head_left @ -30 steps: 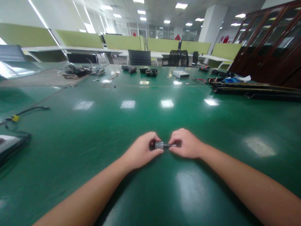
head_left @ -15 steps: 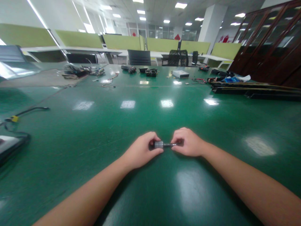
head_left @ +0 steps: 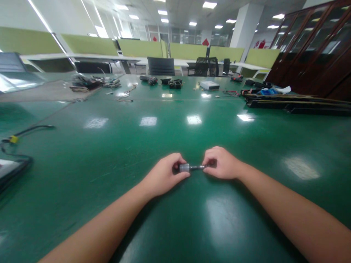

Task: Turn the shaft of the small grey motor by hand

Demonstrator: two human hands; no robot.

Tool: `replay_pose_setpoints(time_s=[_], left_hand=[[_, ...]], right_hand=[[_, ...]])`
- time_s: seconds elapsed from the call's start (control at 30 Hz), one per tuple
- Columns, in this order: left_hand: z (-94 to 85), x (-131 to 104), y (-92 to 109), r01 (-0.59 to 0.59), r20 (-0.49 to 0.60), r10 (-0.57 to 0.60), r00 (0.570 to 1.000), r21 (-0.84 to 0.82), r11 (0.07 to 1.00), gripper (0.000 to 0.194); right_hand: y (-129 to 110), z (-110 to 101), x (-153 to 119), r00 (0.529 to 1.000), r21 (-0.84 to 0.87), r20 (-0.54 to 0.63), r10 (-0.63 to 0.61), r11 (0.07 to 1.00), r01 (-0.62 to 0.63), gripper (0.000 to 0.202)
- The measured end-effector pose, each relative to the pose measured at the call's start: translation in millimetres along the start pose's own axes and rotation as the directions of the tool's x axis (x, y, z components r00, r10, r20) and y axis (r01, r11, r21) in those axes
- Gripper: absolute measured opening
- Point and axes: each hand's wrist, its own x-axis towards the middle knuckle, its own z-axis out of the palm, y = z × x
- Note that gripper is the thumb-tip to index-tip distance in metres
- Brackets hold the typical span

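Observation:
Near the middle of the green table, a small grey cylinder with a thin dark metal shaft (head_left: 184, 167) lies level between my hands; its exact kind cannot be made out. Around the thick grey end, my left hand (head_left: 166, 173) is closed, thumb in front and fingers behind, hiding the left tip. My right hand (head_left: 222, 163) pinches the far end of the shaft between thumb and forefinger. A short length of bare shaft shows between the two hands. Both hands are low over the tabletop.
On the green table (head_left: 131, 142), a cable with a yellow tag (head_left: 13, 139) lies at left beside a dark-edged device (head_left: 11, 170). Black strips (head_left: 296, 104) are stacked at right. A white box (head_left: 209, 85) and black parts (head_left: 174, 84) stand along the far side.
My right hand has shifted slightly right along the shaft, so a little more of it shows. The left hand keeps its hold on the grey end.

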Motion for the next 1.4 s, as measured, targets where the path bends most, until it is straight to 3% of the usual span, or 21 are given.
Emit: replay_pose_setpoints(time_s=[0.27,0.53,0.7,0.8,0.9,1.23,1.4], left_hand=[[-0.8,-0.6,0.8,0.005,-0.003,-0.005,1.000,0.006,1.000,0.018],[-0.1,0.4,-1.0,-0.005,0.004,0.005,1.000,0.008,1.000,0.019],[3.0,2.5,0.6,-0.009,-0.001,0.009,1.000,0.058,0.998,0.022],[3.7,3.2,1.8,-0.017,-0.004,0.017,1.000,0.081,0.997,0.023],[3.6,3.3,2.0,-0.017,-0.001,0.017,1.000,0.083,0.996,0.023],[4.2,3.6,3.7,-0.013,-0.005,0.014,1.000,0.074,0.997,0.024],[5.0,4.8,4.2,-0.011,-0.005,0.011,1.000,0.068,0.998,0.024]], right_hand=[[-0.7,-4.7,0.6,0.998,0.021,-0.015,0.066,0.998,-0.066,0.001],[-1.4,0.7,2.0,1.000,0.042,-0.018,0.010,0.999,-0.009,0.002],[-9.4,9.6,8.5,0.998,0.049,-0.032,-0.050,0.997,0.051,0.014],[-15.9,12.2,9.7,1.000,0.116,-0.027,-0.006,0.993,0.009,0.027],[-19.1,13.2,9.1,0.998,0.169,-0.036,0.055,0.984,-0.048,0.025],[-18.4,12.5,9.0,0.998,0.046,-0.035,-0.061,0.997,0.062,0.012],[-20.1,14.3,7.0,0.999,-0.001,-0.040,-0.013,1.000,0.013,0.019]])
